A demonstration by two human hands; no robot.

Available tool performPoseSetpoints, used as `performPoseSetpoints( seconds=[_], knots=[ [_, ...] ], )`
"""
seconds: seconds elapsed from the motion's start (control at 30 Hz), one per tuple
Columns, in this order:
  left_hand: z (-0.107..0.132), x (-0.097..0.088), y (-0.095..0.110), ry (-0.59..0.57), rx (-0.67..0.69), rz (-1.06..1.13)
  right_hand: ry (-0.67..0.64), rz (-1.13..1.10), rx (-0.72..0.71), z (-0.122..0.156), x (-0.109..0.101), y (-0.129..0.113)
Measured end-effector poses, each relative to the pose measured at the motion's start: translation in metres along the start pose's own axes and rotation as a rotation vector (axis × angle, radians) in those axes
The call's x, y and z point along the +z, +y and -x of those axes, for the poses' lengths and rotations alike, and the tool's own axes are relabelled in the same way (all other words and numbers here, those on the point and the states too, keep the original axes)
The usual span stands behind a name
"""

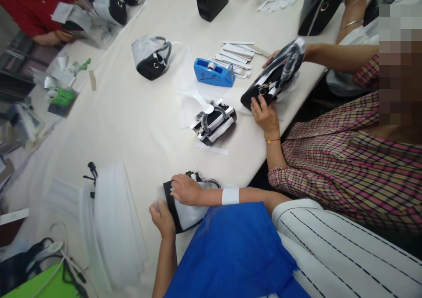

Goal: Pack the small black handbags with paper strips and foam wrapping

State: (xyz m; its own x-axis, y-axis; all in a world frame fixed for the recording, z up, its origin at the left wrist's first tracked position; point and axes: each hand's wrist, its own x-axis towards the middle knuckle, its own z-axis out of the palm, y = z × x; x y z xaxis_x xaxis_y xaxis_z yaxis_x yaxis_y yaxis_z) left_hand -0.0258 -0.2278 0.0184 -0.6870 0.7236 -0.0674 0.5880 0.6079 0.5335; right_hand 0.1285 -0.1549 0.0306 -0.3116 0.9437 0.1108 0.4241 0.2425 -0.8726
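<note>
A black and white handbag (189,212) lies on its side on the table, close against the blue apron. My left hand (163,219) is at the bag's black bottom end, fingers pinched on a thin translucent plastic film (161,193). My right hand (186,190) rests over the bag's upper side, its fingers curled over the edge of the black part. A grey handle (211,183) sticks out beyond my right wrist. Just past my hands, a second handbag (216,124) stands with wrapped handles and a white tag strip (203,102).
A co-worker's hands (265,115) hold another handbag (277,76) on the right. Mid-table are a blue tape dispenser (214,73), paper strips (235,56) and a wrapped handbag (150,59). White sheets (117,227) pile up at left. A person in red (36,8) works across the table.
</note>
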Motion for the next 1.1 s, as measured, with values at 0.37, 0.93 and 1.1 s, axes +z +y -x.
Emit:
performPoseSetpoints(
  seconds=[0.37, 0.93, 1.1],
  knots=[
    [0.029, -0.013, -0.008, -0.34, 0.094, -0.013, -0.144, 0.214, -0.111, -0.004, 0.015, -0.01],
    [0.039, -0.022, -0.009, -0.446, 0.18, -0.082, 0.021, -0.054, 0.18, 0.106, -0.031, 0.047],
    [0.039, -0.023, -0.009, -0.457, 0.171, -0.086, 0.037, -0.061, 0.172, 0.11, -0.002, 0.05]
  ],
)
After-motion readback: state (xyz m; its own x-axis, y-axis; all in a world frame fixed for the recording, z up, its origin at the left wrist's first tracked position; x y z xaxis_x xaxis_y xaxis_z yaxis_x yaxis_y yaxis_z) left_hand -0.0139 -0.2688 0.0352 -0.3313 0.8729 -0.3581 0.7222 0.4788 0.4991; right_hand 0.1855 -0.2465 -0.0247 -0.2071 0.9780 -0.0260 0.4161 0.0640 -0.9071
